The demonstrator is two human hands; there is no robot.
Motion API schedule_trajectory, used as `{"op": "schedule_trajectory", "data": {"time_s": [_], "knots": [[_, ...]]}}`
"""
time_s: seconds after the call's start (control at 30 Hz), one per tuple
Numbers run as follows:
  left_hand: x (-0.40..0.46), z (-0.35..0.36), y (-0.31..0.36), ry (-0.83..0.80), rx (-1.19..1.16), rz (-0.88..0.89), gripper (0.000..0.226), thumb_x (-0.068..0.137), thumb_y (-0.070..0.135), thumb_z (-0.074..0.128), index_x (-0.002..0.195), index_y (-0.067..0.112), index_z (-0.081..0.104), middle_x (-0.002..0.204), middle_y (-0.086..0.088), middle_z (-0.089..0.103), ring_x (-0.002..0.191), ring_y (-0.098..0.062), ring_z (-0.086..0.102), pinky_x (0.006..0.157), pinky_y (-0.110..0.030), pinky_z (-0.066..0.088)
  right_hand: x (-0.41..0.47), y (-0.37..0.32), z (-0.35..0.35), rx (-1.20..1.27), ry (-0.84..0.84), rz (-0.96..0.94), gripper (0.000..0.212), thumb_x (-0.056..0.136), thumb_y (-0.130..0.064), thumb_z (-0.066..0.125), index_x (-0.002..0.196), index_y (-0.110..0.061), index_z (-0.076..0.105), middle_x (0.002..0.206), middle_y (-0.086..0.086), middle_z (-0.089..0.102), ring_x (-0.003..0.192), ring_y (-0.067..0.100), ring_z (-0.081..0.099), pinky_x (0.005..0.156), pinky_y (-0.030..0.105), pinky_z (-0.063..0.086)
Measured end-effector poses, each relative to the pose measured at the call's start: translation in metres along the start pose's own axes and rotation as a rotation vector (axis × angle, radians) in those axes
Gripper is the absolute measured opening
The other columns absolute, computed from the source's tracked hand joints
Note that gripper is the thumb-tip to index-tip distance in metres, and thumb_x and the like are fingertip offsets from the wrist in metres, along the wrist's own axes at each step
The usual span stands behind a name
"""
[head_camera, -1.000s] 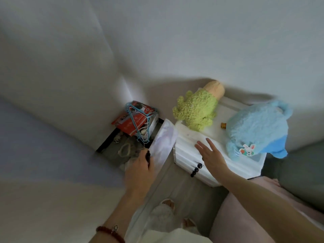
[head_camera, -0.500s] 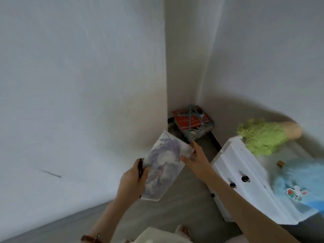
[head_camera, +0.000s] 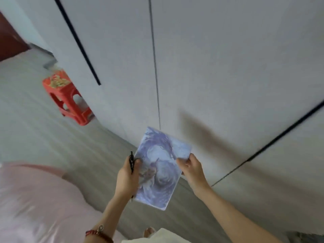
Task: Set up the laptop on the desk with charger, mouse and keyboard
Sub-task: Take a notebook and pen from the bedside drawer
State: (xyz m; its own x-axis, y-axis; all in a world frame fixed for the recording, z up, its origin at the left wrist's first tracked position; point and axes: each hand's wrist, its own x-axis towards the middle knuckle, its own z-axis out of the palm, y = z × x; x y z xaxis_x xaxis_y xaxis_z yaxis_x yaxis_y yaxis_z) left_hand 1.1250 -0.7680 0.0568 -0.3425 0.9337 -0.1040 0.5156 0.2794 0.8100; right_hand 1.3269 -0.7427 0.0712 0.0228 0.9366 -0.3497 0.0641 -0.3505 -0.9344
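Both hands hold a thin flat rectangle with a purple-blue swirl print [head_camera: 161, 165], a notebook or pad, at chest height. My left hand [head_camera: 127, 176] grips its left edge with the thumb on top and also pinches a black pen [head_camera: 131, 162] against the palm. My right hand [head_camera: 192, 170] pinches the upper right edge. No laptop, charger, mouse, keyboard or desk is in view.
White wardrobe doors [head_camera: 210, 67] with black groove handles fill the wall ahead. A red plastic stool [head_camera: 67, 97] stands on the grey wood floor [head_camera: 43, 134] at the left. A pink bed cover [head_camera: 35, 199] lies at lower left.
The view has swung left from the corner with the white drawer unit and plush toys to the wardrobe. My right hand left the drawer unit and took hold of the printed pad.
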Motion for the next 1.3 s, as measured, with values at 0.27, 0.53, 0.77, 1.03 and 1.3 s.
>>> {"op": "schedule_trajectory", "data": {"time_s": [0.27, 0.53, 0.77, 1.03, 1.3], "knots": [[0.115, -0.182, -0.101, 0.333, -0.017, -0.212, 0.023, 0.096, 0.031, 0.037, 0.075, 0.023, 0.039, 0.081, -0.003, 0.053, 0.068, -0.02, 0.052, 0.059, -0.033, 0.037, 0.078, -0.075, 0.263, -0.247, -0.267, -0.269, 0.016, 0.09, -0.013, 0.051, 0.081, -0.025, 0.046, 0.066, -0.009, 0.048, 0.056, 0.005, 0.044, 0.052, 0.015, 0.034], [0.253, -0.346, -0.174, 0.572, 0.089, -0.422, 0.019, 0.096, 0.035, 0.031, 0.086, 0.02, 0.037, 0.08, -0.011, 0.065, 0.072, -0.036, 0.062, 0.07, -0.047, 0.052, 0.198, -0.156, 0.463, -0.405, -0.375, -0.557, 0.007, 0.092, -0.014, 0.046, 0.086, -0.017, 0.046, 0.072, -0.01, 0.052, 0.065, 0.007, 0.05, 0.058, 0.024, 0.038], [0.404, -0.484, -0.208, 0.805, 0.103, -0.475, 0.026, 0.097, 0.029, 0.034, 0.079, 0.012, 0.039, 0.057, -0.005, 0.049, 0.054, -0.029, 0.047, 0.048, -0.032, 0.03, 0.309, -0.24, 0.668, -0.423, -0.542, -0.671, 0.004, 0.092, -0.012, 0.045, 0.091, -0.01, 0.049, 0.078, 0.004, 0.056, 0.07, 0.017, 0.05, 0.061, 0.029, 0.039], [0.49, -0.659, -0.284, 1.069, 0.13, -0.652, 0.03, 0.094, 0.02, 0.042, 0.066, 0.015, 0.034, 0.056, -0.003, 0.043, 0.052, -0.022, 0.04, 0.044, -0.03, 0.022, 0.348, -0.293, 0.922, -0.443, -0.771, -0.763, 0.018, 0.092, -0.012, 0.045, 0.109, -0.008, 0.052, 0.102, 0.006, 0.061, 0.095, 0.025, 0.057, 0.08, 0.037, 0.045], [0.6, -0.834, -0.394, 1.049, -0.02, -0.674, 0.011, 0.088, 0.024, 0.043, 0.09, 0.013, 0.044, 0.063, -0.004, 0.047, 0.054, -0.022, 0.044, 0.049, -0.03, 0.029, 0.38, -0.325, 1.182, -0.448, -0.799, -0.751, 0.017, 0.091, -0.012, 0.047, 0.106, -0.007, 0.054, 0.105, 0.01, 0.064, 0.096, 0.03, 0.057, 0.075, 0.032, 0.04]]}}
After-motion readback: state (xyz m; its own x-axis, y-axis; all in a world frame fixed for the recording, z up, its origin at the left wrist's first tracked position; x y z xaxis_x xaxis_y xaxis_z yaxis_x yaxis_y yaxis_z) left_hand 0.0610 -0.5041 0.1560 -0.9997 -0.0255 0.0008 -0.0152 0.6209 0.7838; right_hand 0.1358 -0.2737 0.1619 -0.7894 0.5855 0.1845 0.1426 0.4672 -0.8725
